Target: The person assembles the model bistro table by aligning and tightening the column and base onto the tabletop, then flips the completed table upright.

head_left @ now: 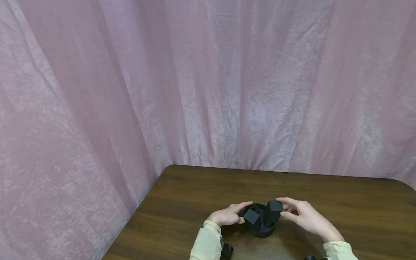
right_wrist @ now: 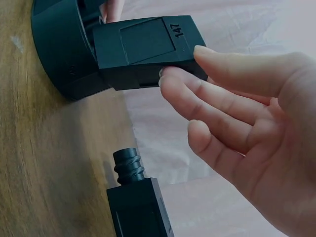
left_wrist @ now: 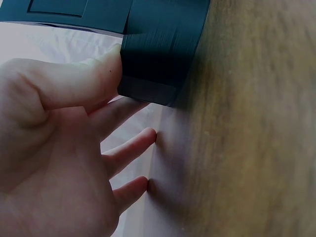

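A round black base [head_left: 264, 232] with a raised rim sits on the table. My left hand [head_left: 227, 216] holds its left side, the thumb [left_wrist: 84, 81] against its outer wall in the left wrist view. Two black blocks rise from the base. The left one [head_left: 252, 218] stands close to my left thumb. My right hand [head_left: 307, 217] pinches the upper end of the right block [head_left: 274, 208] between thumb and fingers. Raised digits reading 147 show on this block [right_wrist: 148, 42] in the right wrist view. A small ring shape [head_left: 253, 208] shows inside the base.
Another black block with a threaded stud [right_wrist: 129, 165] appears below my right hand in the right wrist view. The brown wooden table [head_left: 195, 180] ends at the back against a pink curtain [head_left: 211, 90], which also hangs along the left.
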Demonstrator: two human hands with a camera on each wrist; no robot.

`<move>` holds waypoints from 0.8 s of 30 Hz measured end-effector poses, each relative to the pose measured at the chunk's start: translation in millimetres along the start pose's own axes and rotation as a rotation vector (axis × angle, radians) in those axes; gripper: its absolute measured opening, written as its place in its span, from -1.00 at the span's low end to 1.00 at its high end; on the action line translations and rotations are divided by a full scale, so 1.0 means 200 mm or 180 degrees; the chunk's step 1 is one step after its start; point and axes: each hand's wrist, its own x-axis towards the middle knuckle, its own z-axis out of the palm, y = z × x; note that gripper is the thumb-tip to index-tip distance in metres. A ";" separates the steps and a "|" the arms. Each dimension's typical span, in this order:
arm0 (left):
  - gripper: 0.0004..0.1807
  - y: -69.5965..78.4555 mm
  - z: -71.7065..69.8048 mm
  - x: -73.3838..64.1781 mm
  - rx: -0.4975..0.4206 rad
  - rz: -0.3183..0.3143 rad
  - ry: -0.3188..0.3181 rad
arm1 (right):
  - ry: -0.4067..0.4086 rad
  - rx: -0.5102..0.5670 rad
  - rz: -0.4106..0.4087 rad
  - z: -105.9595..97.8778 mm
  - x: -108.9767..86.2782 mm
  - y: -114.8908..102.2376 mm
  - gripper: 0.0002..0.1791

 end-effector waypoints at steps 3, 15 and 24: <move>-0.26 0.01 0.00 0.00 -0.0020 -0.0016 0.0007 | 0.0005 0.0042 -0.0084 0.00 0.00 0.01 -0.53; -0.30 -0.02 0.00 0.00 0.0004 0.0124 0.0009 | -0.0041 -0.0194 -0.0157 0.00 0.01 0.02 -0.59; -0.46 -0.05 -0.08 -0.04 -0.0798 0.0577 -0.0059 | -0.0081 -0.0412 0.0116 0.00 0.00 0.01 -0.56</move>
